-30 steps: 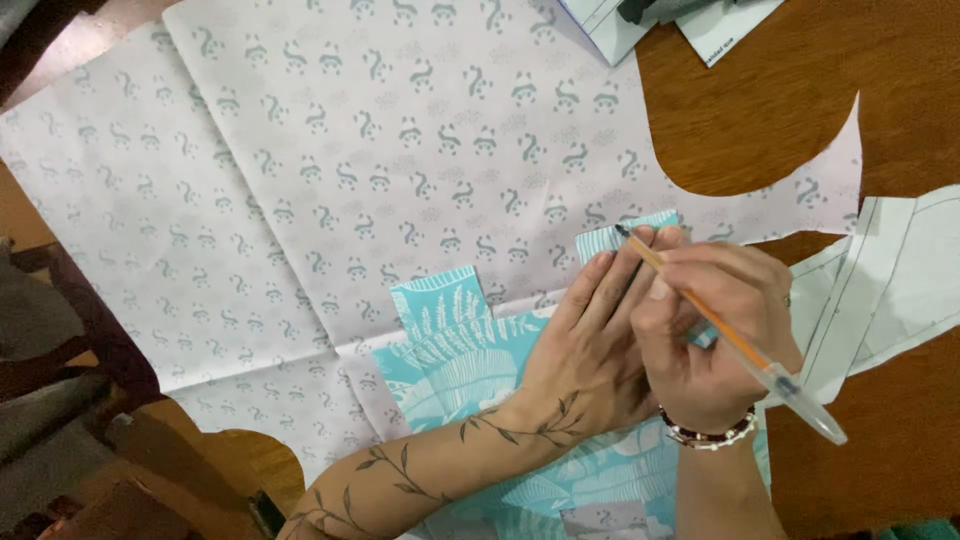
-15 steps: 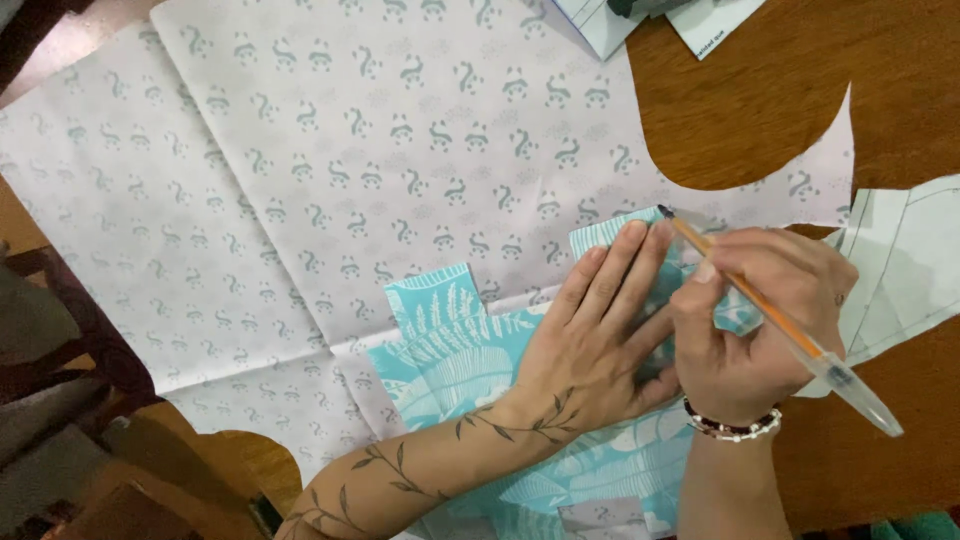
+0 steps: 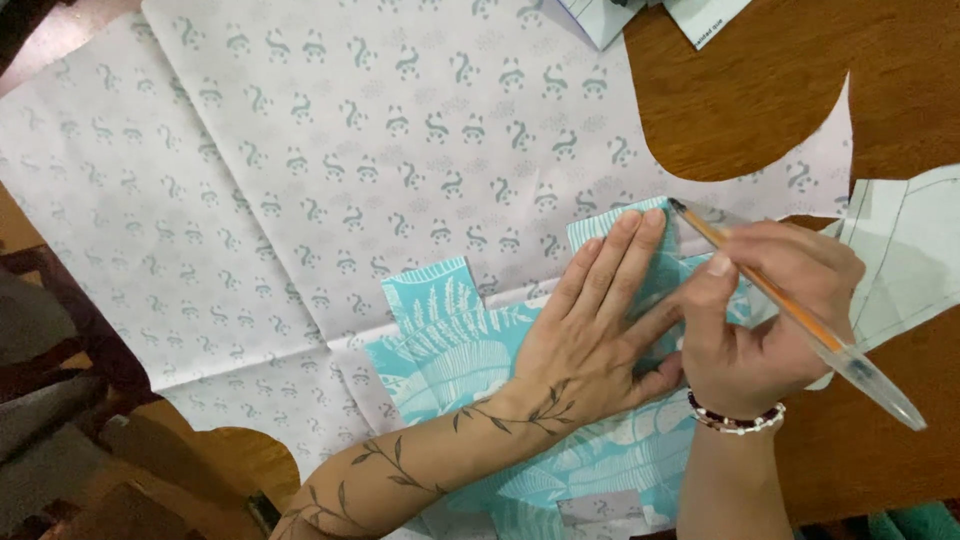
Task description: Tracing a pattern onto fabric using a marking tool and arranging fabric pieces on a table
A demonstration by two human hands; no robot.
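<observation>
My left hand [image 3: 600, 325] lies flat, fingers together, pressing a turquoise leaf-printed paper piece [image 3: 450, 335] onto a large pale sheet with small grey animal prints [image 3: 330, 170]. My right hand [image 3: 765, 315], with a bead bracelet at the wrist, grips an orange pen with a clear end [image 3: 790, 310]. The pen tip touches the upper right corner of the turquoise piece, just past my left fingertips. The turquoise piece runs under both forearms toward the lower edge.
A brown wooden table [image 3: 770, 90] shows where a curve is cut out of the patterned sheet. White paper with drawn lines [image 3: 910, 260] lies at the right. More papers [image 3: 650, 15] sit at the top edge. Dark fabric [image 3: 50, 380] lies at the left.
My right hand moved the pen tip up and to the right along the turquoise piece's edge to its top corner. My left hand stayed pressed flat, shifting slightly with it.
</observation>
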